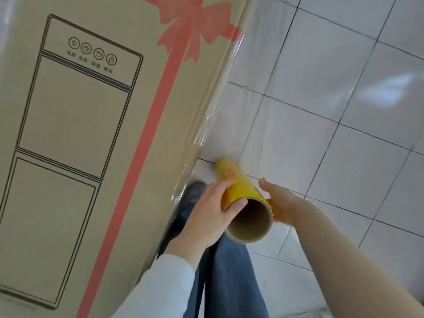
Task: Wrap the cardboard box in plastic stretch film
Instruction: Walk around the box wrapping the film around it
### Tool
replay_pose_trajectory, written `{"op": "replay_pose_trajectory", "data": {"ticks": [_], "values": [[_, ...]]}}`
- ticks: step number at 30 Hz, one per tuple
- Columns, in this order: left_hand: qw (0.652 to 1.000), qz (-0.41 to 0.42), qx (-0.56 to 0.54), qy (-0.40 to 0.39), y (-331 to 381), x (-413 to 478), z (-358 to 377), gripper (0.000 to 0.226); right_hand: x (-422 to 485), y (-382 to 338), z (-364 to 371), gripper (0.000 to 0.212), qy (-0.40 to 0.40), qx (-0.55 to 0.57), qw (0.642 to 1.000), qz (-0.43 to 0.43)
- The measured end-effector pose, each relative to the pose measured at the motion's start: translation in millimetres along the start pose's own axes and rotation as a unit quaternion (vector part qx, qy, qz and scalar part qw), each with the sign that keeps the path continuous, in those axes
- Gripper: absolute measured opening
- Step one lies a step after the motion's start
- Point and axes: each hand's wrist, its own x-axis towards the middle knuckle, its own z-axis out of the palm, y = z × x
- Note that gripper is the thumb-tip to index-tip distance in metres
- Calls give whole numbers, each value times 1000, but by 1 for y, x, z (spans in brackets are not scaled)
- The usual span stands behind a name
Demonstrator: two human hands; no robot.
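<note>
Right now a tall tan cardboard box (80, 134), printed w/ a black line drawing of a water dispenser and a pink ribbon-and-bow graphic, fills the left half of the frame, leaning from top centre down to lower left. Clear plastic stretch film (220, 106) lies over its right-hand edge, showing as glossy streaks and creases from upper centre down toward the middle of the frame.

Just right of that edge, lower centre, is a yellow-labelled cardboard tube roll of film (238, 198), its open brown end facing the camera, far end pointing up-left toward the box corner. The far end is blurred; can't tell exactly where the film leaves the roll.

Left hand (211, 212), white sleeve (160, 285) behind it, is wrapped round the roll's left side, fingers over the yellow label and thumb at the tube rim. Right hand (280, 203), bare forearm running to the lower right corner, sits against the roll's right side w/ fingers spread fairly flat, cupping rather than clenching.

Below the roll: blue jeans (229, 271) and a grey shoe (195, 191) beside the box base. White tiled floor (332, 111) w/ dark grout lines covers the right side.
</note>
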Motion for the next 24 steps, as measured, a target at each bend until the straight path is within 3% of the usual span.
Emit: {"op": "replay_pose_trajectory", "data": {"ticks": [5, 9, 12, 15, 17, 20, 24], "values": [[988, -58, -142, 33, -20, -36, 14, 22, 6, 36, 19, 57, -1, 46, 999, -2], [996, -83, -9, -4, -30, -43, 4, 52, 3, 43, 39, 67, -6, 9, 1000, 20], [996, -9, 36, -78, -21, -33, -9, 74, 8, 46, 47, 70, -2, -36, 999, 18], [986, 26, 109, -124, -22, -28, -9, 68, 8, 45, 55, 74, -9, -47, 999, 0], [987, 25, 124, -95, -32, -33, -5, 63, 7, 49, 56, 81, -15, -41, 999, -3], [999, 17, 41, 3, -50, -55, 0, 53, 11, 74, 51, 92, -6, 19, 1000, 20], [995, -3, -51, 83, -70, -98, 13, 42, 7, 108, 62, 69, -37, 117, 992, 0]]}}
